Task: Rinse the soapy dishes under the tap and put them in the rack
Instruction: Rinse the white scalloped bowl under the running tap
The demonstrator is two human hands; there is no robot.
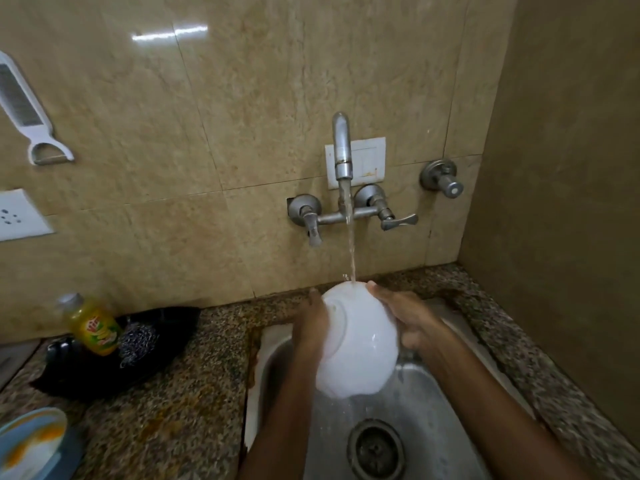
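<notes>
The bowl (358, 341) hides most of the left hand (311, 327), so only its fingertips and wrist show, and its inside faces away, unseen. The plate (27, 445) and socket (17, 216) are cut by the left edge. The bottle (91, 323) label is too blurred to read.

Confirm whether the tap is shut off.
No, water streams from the tap onto the white bowl held by both hands.

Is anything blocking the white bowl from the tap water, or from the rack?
Nothing stands between the tap and the white bowl: the stream lands on its upturned outside. Left hand and right hand hold its sides. No rack is in view, so that path cannot be judged.
</notes>
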